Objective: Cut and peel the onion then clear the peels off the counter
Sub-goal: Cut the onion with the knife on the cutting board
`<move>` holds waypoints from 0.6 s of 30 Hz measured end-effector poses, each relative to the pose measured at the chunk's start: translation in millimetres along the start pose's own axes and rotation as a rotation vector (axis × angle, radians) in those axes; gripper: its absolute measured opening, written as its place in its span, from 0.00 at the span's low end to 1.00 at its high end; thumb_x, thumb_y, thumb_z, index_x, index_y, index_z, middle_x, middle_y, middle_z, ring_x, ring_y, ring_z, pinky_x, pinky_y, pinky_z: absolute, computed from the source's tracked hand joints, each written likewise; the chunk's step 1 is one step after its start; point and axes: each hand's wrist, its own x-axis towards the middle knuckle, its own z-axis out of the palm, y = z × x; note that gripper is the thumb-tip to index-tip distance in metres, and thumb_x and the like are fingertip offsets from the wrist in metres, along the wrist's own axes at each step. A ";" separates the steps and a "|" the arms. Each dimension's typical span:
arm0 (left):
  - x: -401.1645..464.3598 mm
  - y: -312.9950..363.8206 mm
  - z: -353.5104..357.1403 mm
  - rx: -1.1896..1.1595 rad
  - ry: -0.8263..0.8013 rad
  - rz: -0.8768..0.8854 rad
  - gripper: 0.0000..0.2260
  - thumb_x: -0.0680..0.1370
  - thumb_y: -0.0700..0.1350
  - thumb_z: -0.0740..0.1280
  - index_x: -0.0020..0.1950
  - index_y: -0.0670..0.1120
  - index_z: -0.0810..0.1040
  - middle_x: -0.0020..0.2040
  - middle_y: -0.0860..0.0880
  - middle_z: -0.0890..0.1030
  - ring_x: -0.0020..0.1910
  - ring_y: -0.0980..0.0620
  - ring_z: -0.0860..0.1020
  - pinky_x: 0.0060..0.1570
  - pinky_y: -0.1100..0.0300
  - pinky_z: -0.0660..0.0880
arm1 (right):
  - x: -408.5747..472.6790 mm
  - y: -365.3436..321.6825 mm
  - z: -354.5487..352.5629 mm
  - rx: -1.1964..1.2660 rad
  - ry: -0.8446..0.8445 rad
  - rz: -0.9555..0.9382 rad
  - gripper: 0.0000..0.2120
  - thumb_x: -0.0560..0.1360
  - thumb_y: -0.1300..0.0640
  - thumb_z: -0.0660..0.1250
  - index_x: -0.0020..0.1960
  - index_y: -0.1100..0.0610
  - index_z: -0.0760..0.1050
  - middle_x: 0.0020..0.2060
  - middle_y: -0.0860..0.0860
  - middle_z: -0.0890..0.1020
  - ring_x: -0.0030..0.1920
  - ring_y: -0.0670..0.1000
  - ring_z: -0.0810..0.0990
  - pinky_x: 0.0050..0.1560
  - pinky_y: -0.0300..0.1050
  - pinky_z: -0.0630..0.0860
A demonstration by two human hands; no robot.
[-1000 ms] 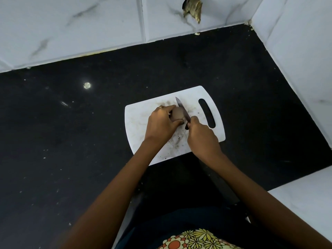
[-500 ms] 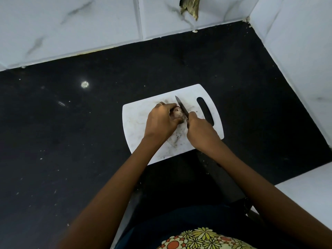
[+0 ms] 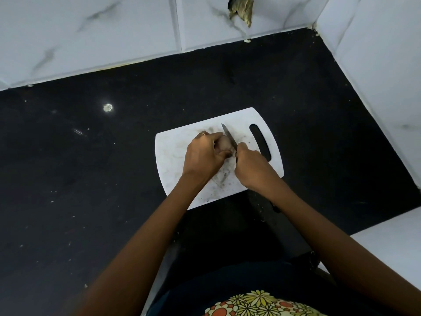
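Left hand (image 3: 204, 156) fingers curled round onion (image 3: 224, 143) mid-board (image 3: 173, 156), mostly hidden, right hand (image 3: 251, 166) gripping knife (image 3: 229, 137), tip toward back wall.

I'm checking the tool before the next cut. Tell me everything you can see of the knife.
The knife is small, with a narrow, pointed blade that looks like grey metal. The right hand grips its handle, which is hidden in the fist. The blade slants up and to the left, its tip over the white cutting board, its edge against the right side of the onion, which the left hand holds. How deep it has cut cannot be seen.
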 end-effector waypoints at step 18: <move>0.9 -0.3 4.5 0.037 0.009 0.006 0.13 0.72 0.46 0.72 0.57 0.48 0.82 0.44 0.44 0.79 0.43 0.46 0.76 0.39 0.62 0.65 | -0.9 0.2 2.8 0.028 0.006 0.014 0.12 0.78 0.64 0.55 0.61 0.62 0.64 0.51 0.60 0.76 0.50 0.60 0.76 0.43 0.50 0.68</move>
